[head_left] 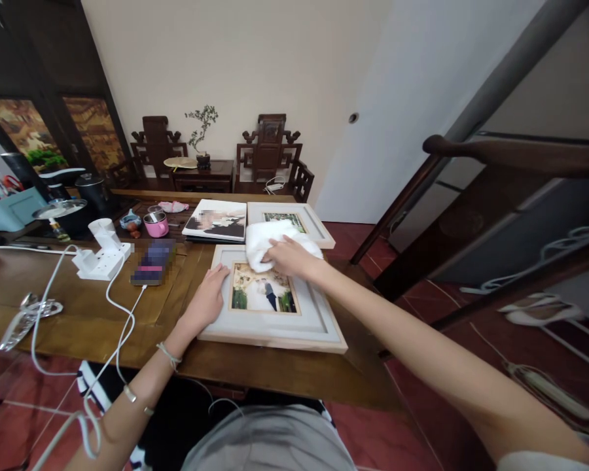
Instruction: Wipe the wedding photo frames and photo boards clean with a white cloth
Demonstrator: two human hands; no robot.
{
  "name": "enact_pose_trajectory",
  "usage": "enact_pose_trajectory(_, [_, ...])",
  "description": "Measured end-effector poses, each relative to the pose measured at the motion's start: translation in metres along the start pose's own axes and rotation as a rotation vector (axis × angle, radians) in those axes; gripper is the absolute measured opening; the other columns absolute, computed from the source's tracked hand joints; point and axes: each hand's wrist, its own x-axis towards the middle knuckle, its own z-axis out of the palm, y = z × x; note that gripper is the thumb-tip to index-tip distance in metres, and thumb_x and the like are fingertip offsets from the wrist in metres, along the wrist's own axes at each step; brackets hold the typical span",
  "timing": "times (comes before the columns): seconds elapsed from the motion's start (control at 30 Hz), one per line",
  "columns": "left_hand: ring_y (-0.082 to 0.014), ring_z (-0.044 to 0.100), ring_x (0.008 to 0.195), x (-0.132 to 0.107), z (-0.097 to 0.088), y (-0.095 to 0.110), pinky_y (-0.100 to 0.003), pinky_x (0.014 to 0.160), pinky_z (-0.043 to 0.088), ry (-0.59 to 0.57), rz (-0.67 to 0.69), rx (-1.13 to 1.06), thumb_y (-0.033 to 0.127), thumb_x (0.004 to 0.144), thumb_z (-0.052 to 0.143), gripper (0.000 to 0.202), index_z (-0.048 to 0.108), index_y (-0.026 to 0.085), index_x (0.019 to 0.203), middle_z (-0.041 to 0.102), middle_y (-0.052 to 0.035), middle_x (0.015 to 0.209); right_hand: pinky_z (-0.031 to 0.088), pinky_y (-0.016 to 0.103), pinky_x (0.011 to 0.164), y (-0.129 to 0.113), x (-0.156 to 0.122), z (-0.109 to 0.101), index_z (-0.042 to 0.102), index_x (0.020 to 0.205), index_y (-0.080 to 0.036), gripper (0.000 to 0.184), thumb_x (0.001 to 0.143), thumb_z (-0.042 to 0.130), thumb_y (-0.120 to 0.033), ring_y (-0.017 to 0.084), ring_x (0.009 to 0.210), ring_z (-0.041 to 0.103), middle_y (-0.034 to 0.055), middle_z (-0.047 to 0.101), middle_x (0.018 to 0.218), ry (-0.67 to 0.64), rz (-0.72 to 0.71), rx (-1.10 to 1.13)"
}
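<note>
A framed picture (265, 288) with a pale wooden frame and a wide white mat lies flat near the table's front edge. It shows figures among greenery. My left hand (206, 297) rests along its left edge, fingers stretched out and touching the frame; the thumb is hidden. In my right hand (287, 256) is a folded white fluffy towel (269, 235), pressed down over the picture frame's far edge. Behind it lies a second framed picture (317, 222), partly covered by the towel. Left of that is a white-edged photo panel (218, 220) on a dark flat thing.
On the wooden table (177, 340) to the left are a phone (152, 263) on a cable, a white power strip (105, 261), a pink cup (156, 224) and a clear hair clip (27, 320). White cables hang over the front edge. A dark wooden chair (491, 190) stands right.
</note>
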Motion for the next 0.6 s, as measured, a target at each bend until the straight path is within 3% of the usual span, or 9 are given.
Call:
enact_pose_trajectory(0.13, [-0.0238, 0.036, 0.137, 0.001, -0.001, 0.003, -0.048, 0.115, 0.026, 0.001, -0.009, 0.014, -0.006, 0.075, 0.032, 0.061, 0.049, 0.009, 0.131, 0.050, -0.0159, 0.139, 0.040, 0.038, 0.091, 0.036, -0.023, -0.007, 0.072, 0.104, -0.024, 0.046, 0.078, 0.044, 0.001, 0.024, 0.107, 0.060, 0.0074, 0.069, 0.113, -0.070, 0.118, 0.003])
enact_pose_trajectory(0.23, [-0.0238, 0.037, 0.136, 0.002, -0.002, 0.005, -0.047, 0.115, 0.026, -0.014, -0.014, 0.043, -0.007, 0.074, 0.032, 0.061, 0.051, 0.010, 0.130, 0.052, -0.0149, 0.137, 0.044, 0.032, 0.080, 0.043, -0.041, -0.012, 0.072, 0.106, -0.023, 0.049, 0.075, 0.043, 0.002, 0.024, 0.103, 0.063, 0.0067, 0.070, 0.111, -0.104, 0.152, 0.013])
enact_pose_trajectory(0.43, [-0.0240, 0.037, 0.136, 0.002, -0.003, 0.005, -0.046, 0.115, 0.027, -0.028, -0.008, 0.068, -0.007, 0.075, 0.031, 0.060, 0.051, 0.008, 0.130, 0.051, -0.0160, 0.137, 0.044, 0.032, 0.075, 0.007, -0.081, -0.024, 0.075, 0.096, -0.022, 0.048, 0.071, 0.043, 0.003, 0.026, 0.093, 0.066, 0.0087, 0.073, 0.099, -0.155, 0.113, 0.025])
enact_pose_trajectory(0.6, [-0.0239, 0.038, 0.135, 0.002, -0.002, 0.004, -0.046, 0.115, 0.028, -0.010, 0.005, 0.052, -0.007, 0.073, 0.033, 0.062, 0.052, 0.010, 0.129, 0.053, -0.0146, 0.136, 0.046, 0.037, 0.079, -0.032, -0.132, -0.039, 0.075, 0.096, -0.022, 0.051, 0.065, 0.044, 0.004, 0.030, 0.096, 0.065, 0.0115, 0.073, 0.095, -0.254, 0.026, 0.024])
